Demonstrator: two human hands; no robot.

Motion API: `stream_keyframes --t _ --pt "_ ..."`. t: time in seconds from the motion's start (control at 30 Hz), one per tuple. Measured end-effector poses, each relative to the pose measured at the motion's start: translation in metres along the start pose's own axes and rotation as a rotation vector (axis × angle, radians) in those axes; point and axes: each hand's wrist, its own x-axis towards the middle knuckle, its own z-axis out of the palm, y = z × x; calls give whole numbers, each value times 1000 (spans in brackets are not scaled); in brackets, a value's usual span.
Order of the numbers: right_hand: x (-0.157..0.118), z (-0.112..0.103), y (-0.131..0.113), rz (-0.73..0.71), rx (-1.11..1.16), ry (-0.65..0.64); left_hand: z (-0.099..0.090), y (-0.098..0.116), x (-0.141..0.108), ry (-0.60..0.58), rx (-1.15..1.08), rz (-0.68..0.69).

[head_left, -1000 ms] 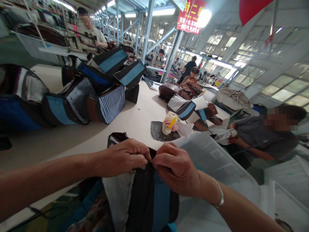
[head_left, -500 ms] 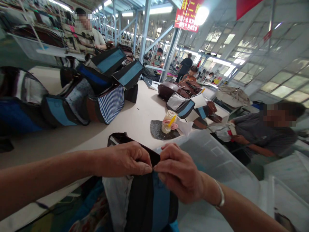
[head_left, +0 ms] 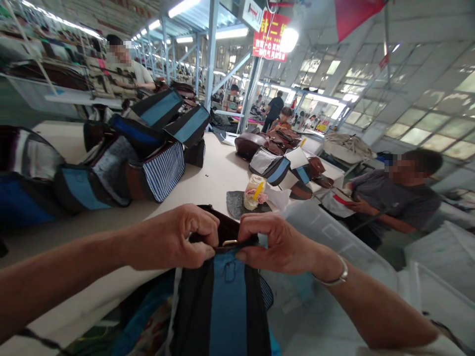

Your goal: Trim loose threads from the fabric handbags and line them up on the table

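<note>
Workshop hall: tall windows [head_left: 419,128], blue steel frame [head_left: 212,59], red banner [head_left: 270,37]. Pale bench [head_left: 211,178], running ahead of the left hand [head_left: 172,237] and the right hand [head_left: 280,242].

Item: bag [head_left: 228,306], one, dark, with a blue stripe [head_left: 227,316] down its facing panel; a small outlined loop near the stripe's top. Located directly beneath the hands, at the near side of the bench, top edge uppermost.

Hands: apart from each other, each clamped by thumb and fingers on the bag's top edge, one at either side of the stripe. Between them, a gold-toned metal piece [head_left: 230,243], possibly a clasp; too small to tell. Bracelet [head_left: 339,274], silver, on the right wrist.

Beyond and left of the hands: bag pile [head_left: 158,109], dark with blue bands; beside it, striped bag [head_left: 165,170], blue and white.

Just beyond the hands: jar [head_left: 249,200] with a yellow stick [head_left: 259,190], standing on a grey slab [head_left: 234,202]. Farther, brown bags [head_left: 252,145], grouped.

Right of the hands: plastic bin [head_left: 334,235], translucent; past it, a seated co-worker [head_left: 397,198], grey shirt, holding a piece with red on it.
</note>
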Motion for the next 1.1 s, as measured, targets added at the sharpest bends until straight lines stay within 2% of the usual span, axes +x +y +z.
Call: stream_keyframes --t 0.13,0.2,0.37,0.47,0.63,0.7,0.77,0.83,0.93,1.1 --pt "12 32 1 42 -95 199 -17 -14 -12 -108 55 -162" --pt "20 45 3 26 -108 259 -24 -13 -21 -91 29 -227" --pt "41 63 6 -50 -66 270 -30 -6 -35 17 -267 -231" --pt "54 69 6 -74 -88 291 -26 -11 -37 84 -298 -294" --pt "70 80 6 -84 -153 335 -25 -29 -42 21 -299 -323" --pt "71 78 6 -71 -109 274 -26 -34 -47 -19 -367 -331" --pt "69 71 8 -56 11 128 -25 -37 -53 -36 -433 -343" --pt "66 63 13 -25 130 -1 -23 -38 -57 2 -437 -320" --pt "66 53 28 69 215 -87 -18 -36 -62 106 -448 -295" --pt "74 51 45 214 490 -215 -9 -31 -61 111 -644 -468"
